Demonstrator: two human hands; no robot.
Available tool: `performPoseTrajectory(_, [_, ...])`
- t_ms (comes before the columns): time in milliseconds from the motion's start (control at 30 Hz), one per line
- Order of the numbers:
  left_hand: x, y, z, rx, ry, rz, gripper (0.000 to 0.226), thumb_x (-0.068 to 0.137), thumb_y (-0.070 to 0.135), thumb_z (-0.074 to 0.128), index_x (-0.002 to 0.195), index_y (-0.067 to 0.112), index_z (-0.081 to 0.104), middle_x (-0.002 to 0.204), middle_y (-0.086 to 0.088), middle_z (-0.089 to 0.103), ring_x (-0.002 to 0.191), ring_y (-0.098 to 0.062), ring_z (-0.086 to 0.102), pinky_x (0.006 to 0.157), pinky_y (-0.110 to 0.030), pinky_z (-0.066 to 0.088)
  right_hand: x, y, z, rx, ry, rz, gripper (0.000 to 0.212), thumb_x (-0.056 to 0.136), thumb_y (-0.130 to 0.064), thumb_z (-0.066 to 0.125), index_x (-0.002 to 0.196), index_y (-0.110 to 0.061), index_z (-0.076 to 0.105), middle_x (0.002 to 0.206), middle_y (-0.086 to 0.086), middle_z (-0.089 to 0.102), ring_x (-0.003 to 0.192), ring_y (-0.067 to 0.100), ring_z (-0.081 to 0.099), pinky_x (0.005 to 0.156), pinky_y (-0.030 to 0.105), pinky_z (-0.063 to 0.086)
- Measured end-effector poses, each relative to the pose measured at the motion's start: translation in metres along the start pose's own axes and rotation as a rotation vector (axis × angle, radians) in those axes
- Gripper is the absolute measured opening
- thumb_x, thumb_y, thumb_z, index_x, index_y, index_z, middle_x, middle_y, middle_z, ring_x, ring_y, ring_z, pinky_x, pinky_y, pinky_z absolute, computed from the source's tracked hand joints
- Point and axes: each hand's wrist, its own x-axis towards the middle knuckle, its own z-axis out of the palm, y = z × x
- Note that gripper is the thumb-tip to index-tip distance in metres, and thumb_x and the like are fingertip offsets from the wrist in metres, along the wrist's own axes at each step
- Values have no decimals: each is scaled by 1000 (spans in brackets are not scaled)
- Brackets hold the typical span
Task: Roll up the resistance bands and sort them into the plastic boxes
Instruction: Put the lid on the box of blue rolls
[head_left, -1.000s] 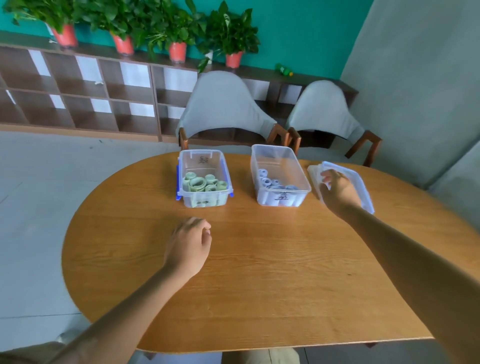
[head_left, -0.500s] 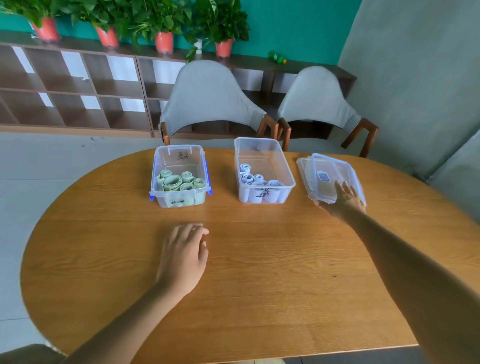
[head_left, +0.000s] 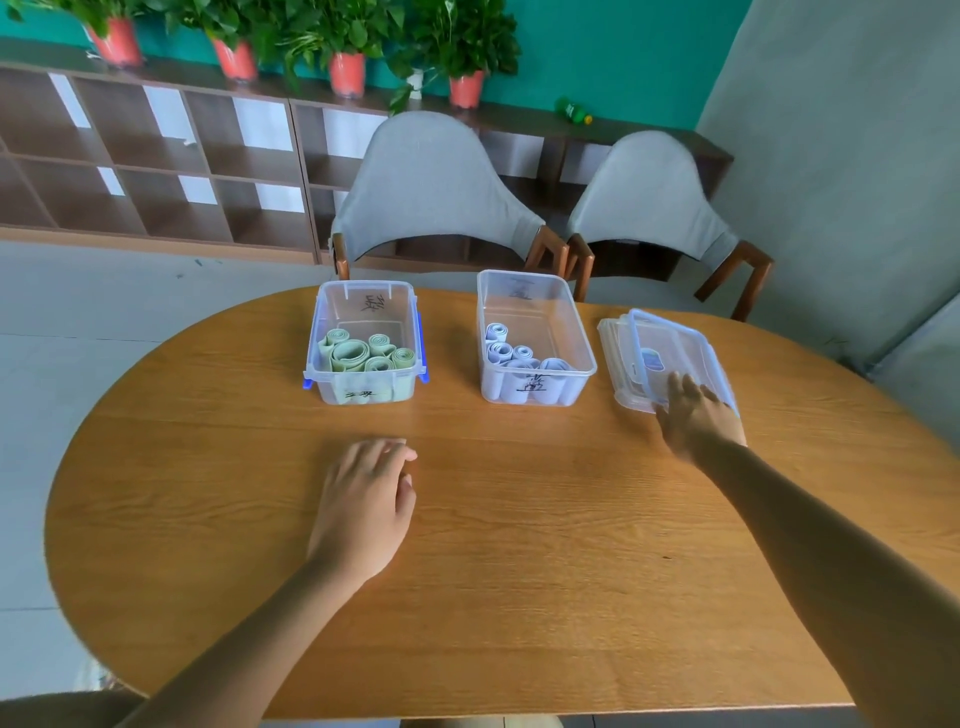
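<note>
The right hand (head_left: 698, 415), in the right middle of the frame, lies with its fingers straight and spread on the near edge of the clear lids (head_left: 660, 353), which are stacked flat on the desk (head_left: 519, 571); it curls round nothing. The left hand (head_left: 363, 506), at centre frame, rests palm down on the bare wood with fingers loosely bent, holding nothing.

Left of the lids, just beside them, stands the clear box (head_left: 535, 338) holding rolled pale blue bands (head_left: 506, 353), gathered at its near end. Further left, apart from it, is the blue-latched box (head_left: 366, 343) with rolled green bands (head_left: 363, 353), also at its near end. Both boxes stand open and bear black handwriting on their walls.

Beyond the desk, in the upper frame, two grey chairs (head_left: 431, 187) face it, backed by a wooden shelf unit (head_left: 156, 156) topped with potted plants (head_left: 348, 57).
</note>
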Motion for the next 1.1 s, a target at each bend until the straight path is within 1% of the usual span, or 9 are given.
performPoseTrajectory(100, [0,0,-1,-3,1,-2,24,90,16,62,113,22,63,123,6,63,111,-21,54,93,-40,47,-5,2,-10,-5,67,3,42,100,-17,48,139,-11,34,126,12,56,97,26,61,82,42,59])
performPoseTrajectory(200, [0,1,0,-6,-1,-8,24,90,16,61,113,22,63,123,7,63,110,-21,54,93,-40,48,-6,2,-27,43,171,44,20,98,-6,41,117,-6,45,105,15,62,80,27,57,73,40,53])
performPoseTrajectory(267, [0,0,0,-10,-4,-7,24,90,16,61,113,22,63,122,7,63,110,-21,54,92,-40,48,-4,1,-41,47,211,41,26,96,-2,45,122,-4,45,113,20,64,92,32,62,80,43,54])
performPoseTrajectory(300, [0,-1,1,-13,-6,-4,24,90,16,60,113,22,62,122,7,62,110,-21,54,92,-40,48,-4,1,-47,16,214,21,39,94,0,50,132,-1,42,125,23,61,108,36,62,93,45,52])
performPoseTrajectory(400, [0,-2,1,-21,-6,-1,24,91,16,60,113,22,62,123,7,63,110,-21,54,92,-40,48,-4,-5,-67,-27,213,-14,64,90,7,53,148,1,29,149,23,45,139,35,44,117,45,37])
performPoseTrajectory(667, [4,-4,-2,-162,-12,-60,23,89,14,64,110,23,65,118,11,65,110,-15,55,95,-35,47,-14,-59,-110,86,319,-122,61,91,7,52,147,-4,31,146,21,49,129,36,54,104,48,50])
performPoseTrajectory(767, [4,-7,-4,-232,-11,-89,23,89,12,64,109,23,67,121,11,65,115,-13,55,100,-30,43,-20,-95,-121,111,385,-225,66,91,7,52,151,-5,26,151,21,43,137,35,47,110,47,45])
performPoseTrajectory(900, [-1,-10,-7,-274,-25,-55,24,92,14,64,114,21,69,131,10,63,124,-9,53,106,-24,37,-24,-152,-130,119,401,-375,76,90,15,45,157,-2,13,161,20,26,150,29,28,122,36,25])
performPoseTrajectory(1100, [-2,-19,-9,-478,-116,-106,18,94,13,63,109,23,68,140,11,57,135,0,44,115,-24,34,-29,-242,-127,148,378,-555,76,89,17,43,157,-1,14,162,20,26,149,31,28,122,34,19])
